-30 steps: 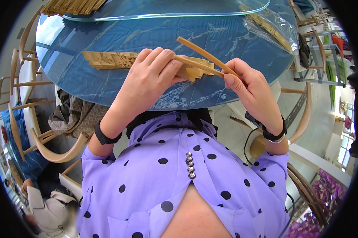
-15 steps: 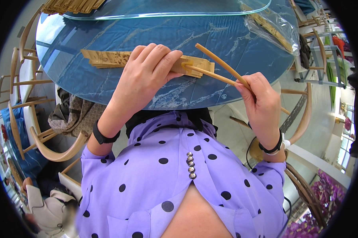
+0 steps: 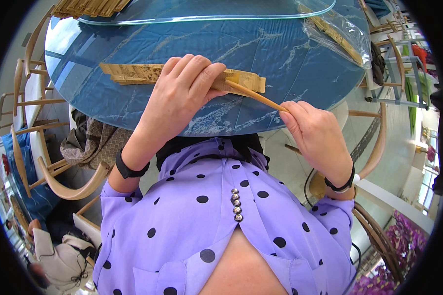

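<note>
A small stack of flat, tan printed paper chopstick sleeves (image 3: pixel 133 73) lies across the blue marbled tabletop. My left hand (image 3: pixel 187 81) is closed over its middle, with the thumb tucked at the near side and part of the stack hidden beneath the fingers. In a pinch, my right hand (image 3: pixel 317 132) holds slender light-brown chopsticks (image 3: pixel 258 97), which slant up and left to the sleeve beside my left thumb. They look like a single stick from here. Whether their tips are inside the sleeve or only touching it, I cannot tell.
A raised glass disc (image 3: pixel 206 18) covers the table's far side. More tan strips (image 3: pixel 91 7) are piled at the far left. A clear plastic bag (image 3: pixel 337 39) with a tan strip inside lies at the far right. Wooden chairs (image 3: pixel 76 189) surround the table.
My right hand has moved slightly left and down and turned. The second chopstick, which stuck up at an angle before, no longer shows apart from the first. My left hand has stayed put.
</note>
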Available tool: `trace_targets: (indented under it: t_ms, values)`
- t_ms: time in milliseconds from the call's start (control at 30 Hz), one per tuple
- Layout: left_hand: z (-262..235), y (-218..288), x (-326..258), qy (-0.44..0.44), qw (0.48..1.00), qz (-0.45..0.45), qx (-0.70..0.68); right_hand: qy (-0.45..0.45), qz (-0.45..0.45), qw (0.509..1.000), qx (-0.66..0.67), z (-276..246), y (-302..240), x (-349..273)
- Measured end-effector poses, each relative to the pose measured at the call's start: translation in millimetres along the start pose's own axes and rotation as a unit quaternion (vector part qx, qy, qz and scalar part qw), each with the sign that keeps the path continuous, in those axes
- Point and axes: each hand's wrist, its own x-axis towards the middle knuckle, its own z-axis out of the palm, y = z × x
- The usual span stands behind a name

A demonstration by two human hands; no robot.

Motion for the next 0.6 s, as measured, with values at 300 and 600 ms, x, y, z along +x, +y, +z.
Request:
trace_targets:
  t_ms: [300,600]
  values:
    - [-1.3,-2.0,1.6,0.014,0.999,0.018,0.031,-0.11,0.055,0.977,0.173,-14.2,5.4,9.4]
    - [-2.8,-2.1,2.3,0.014,0.999,0.027,0.033,-0.135,0.018,0.982,0.133,-13.9,18.9,14.1]
